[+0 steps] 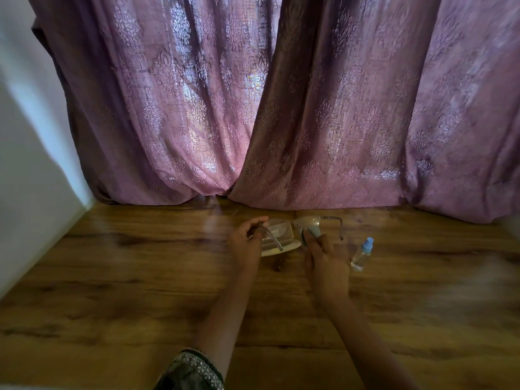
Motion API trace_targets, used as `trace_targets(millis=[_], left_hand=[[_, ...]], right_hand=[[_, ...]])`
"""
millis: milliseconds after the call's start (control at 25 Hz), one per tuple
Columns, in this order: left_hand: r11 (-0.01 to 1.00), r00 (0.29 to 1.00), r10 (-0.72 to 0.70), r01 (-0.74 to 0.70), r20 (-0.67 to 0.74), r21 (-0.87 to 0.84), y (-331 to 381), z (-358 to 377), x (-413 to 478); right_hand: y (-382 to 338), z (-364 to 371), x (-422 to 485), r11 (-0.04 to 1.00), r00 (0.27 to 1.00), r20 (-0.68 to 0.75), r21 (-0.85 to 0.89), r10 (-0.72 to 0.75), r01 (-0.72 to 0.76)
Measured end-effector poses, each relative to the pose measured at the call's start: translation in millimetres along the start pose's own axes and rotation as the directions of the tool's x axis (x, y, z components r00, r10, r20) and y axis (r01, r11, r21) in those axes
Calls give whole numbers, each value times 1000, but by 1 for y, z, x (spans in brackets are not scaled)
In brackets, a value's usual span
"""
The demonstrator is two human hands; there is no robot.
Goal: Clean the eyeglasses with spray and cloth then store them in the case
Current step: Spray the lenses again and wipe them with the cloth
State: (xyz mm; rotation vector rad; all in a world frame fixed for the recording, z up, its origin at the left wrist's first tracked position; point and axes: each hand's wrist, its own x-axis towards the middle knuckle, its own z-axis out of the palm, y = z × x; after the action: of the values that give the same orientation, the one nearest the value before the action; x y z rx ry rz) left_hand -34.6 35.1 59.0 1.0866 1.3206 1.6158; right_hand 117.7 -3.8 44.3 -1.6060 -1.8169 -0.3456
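Wooden worktop [140, 277], purple curtain [197, 108] behind. My left hand [246, 243] grips eyeglasses [292, 225] temple; right hand [326, 257] pinches cloth [311, 231] on lens. Case [278, 243] half hidden; spray bottle [362, 254] blurred.

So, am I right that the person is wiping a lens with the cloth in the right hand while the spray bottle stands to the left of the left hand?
Not quite. The head view shows the spray bottle on the table to the right of the right hand, not left of the left hand. The rest holds: the right hand presses the cloth on a lens of the eyeglasses, which the left hand steadies.
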Motion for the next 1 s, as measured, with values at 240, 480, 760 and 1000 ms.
trace_targets(millis=[240,480,760,1000], left_hand=[[999,999,34,-34,12,17,3,2,-1],[1000,1000,6,-6,-9,16,1,1,1],[999,1000,24,-23,-15,43,3,3,2],[998,999,29,-28,-20,51,3,2,2]], right_hand=[[1,-1,23,997,998,11,29,65,-65],[0,-1,2,1000,1000,9,5,-17,17],[-9,-7,22,999,998,-37,17,49,-49],[-1,-7,3,999,999,-40,45,24,-22]])
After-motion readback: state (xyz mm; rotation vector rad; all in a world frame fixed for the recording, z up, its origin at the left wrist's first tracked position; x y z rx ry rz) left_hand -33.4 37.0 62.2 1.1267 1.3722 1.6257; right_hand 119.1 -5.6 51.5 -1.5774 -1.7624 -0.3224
